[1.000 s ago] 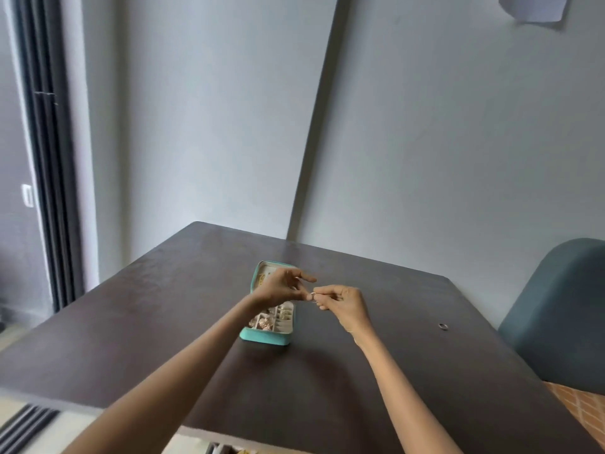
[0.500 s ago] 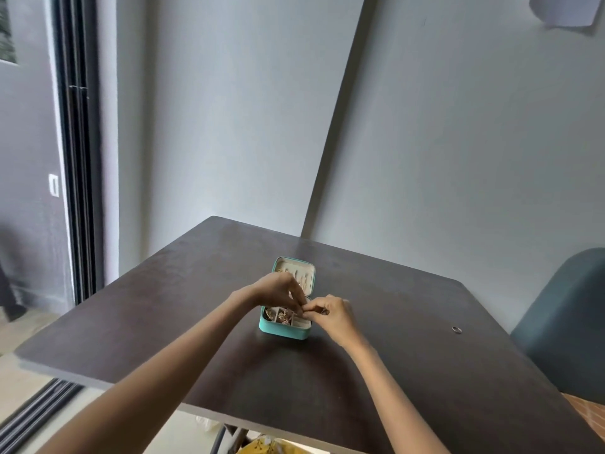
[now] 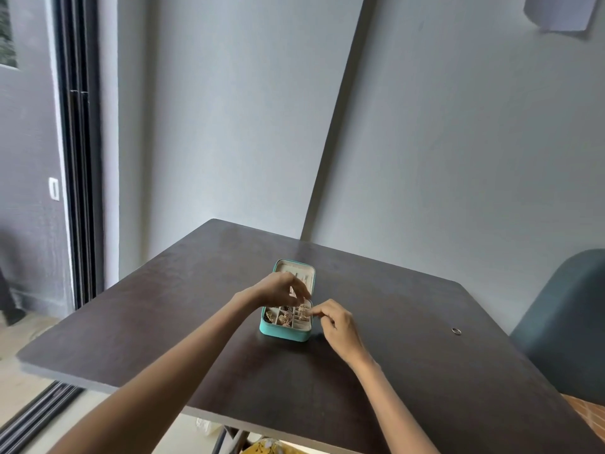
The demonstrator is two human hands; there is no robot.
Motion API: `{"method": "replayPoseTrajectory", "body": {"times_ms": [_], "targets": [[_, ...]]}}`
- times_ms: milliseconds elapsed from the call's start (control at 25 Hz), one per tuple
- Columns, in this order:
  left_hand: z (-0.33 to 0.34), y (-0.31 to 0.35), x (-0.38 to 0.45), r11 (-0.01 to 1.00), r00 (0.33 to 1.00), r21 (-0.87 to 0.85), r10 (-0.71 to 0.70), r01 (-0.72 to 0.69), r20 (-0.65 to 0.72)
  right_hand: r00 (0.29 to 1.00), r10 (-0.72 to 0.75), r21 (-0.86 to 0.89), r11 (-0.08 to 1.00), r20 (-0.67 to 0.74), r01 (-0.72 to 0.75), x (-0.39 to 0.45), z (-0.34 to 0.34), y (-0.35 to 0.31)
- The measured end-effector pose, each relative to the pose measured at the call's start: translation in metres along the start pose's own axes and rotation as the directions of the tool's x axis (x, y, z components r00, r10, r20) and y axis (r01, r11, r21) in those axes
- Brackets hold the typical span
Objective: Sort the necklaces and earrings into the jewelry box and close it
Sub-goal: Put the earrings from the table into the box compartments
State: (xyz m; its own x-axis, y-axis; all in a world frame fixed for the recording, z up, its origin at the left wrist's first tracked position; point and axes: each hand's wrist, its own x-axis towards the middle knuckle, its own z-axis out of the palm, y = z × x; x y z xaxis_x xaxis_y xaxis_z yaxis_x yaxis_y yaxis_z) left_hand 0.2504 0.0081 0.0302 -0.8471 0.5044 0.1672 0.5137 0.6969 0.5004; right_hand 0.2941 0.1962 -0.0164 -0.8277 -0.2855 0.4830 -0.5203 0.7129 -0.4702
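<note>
- Jewelry box (image 3: 284, 334): teal, lid open and laid back toward upper frame, sits at frame centre on dark desk (image 3: 163, 306). Cream interior w/ small compartments.
- Jewelry pieces (image 3: 288, 316): gold-toned, lie in near compartments; too small to tell necklaces from earrings.
- Left hand (image 3: 278, 290): over box, between lid and tray, fingers curled downward. Grip looks narrow; a small pale item shows at the fingertips, but whether it is pinched — cannot tell (blur).
- Right hand (image 3: 337, 322): at box's right edge, fingers curled, thumb and forefinger drawn close at tray's right rim. Whether they hold anything — cannot tell.
- Ring (image 3: 456, 330): small, metal, alone on desk at right of frame, well apart from box.
- Chair (image 3: 566, 322): blue-grey back, right edge of frame, beside desk.
</note>
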Motion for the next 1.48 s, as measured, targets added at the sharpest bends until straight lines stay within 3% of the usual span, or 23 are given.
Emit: {"method": "replayPoseTrajectory", "body": {"times_ms": [400, 600, 920, 1200, 1360, 1480], "targets": [[0.003, 0.004, -0.002, 0.97, 0.995, 0.241, -0.007, -0.018, 0.104, 0.993, -0.019, 0.007, 1.0, -0.115, 0.02, -0.004, 0.008, 0.004], [0.004, 0.011, -0.003, 0.934, 0.996, 0.354, 0.017, -0.046, 0.085, 0.993, 0.004, 0.0, 1.0, -0.118, -0.004, -0.004, 0.008, 0.004], [-0.002, 0.025, -0.001, 0.806, 0.988, 0.573, 0.102, -0.15, 0.116, 0.993, -0.028, -0.075, 0.997, -0.117, 0.02, -0.007, 0.009, 0.001], [-0.005, 0.033, -0.001, 0.76, 0.982, 0.623, 0.109, -0.182, 0.153, 0.995, -0.039, -0.13, 0.991, -0.092, 0.026, -0.008, 0.007, -0.001], [-0.008, 0.024, 0.0, 0.866, 0.996, 0.496, 0.088, -0.068, -0.016, 0.995, -0.044, -0.134, 0.991, -0.088, 0.032, -0.009, 0.007, -0.002], [-0.002, 0.021, 0.0, 0.865, 0.998, 0.502, 0.02, 0.013, -0.061, 0.99, -0.1, -0.15, 0.985, -0.1, 0.084, -0.01, 0.008, -0.003]]}}
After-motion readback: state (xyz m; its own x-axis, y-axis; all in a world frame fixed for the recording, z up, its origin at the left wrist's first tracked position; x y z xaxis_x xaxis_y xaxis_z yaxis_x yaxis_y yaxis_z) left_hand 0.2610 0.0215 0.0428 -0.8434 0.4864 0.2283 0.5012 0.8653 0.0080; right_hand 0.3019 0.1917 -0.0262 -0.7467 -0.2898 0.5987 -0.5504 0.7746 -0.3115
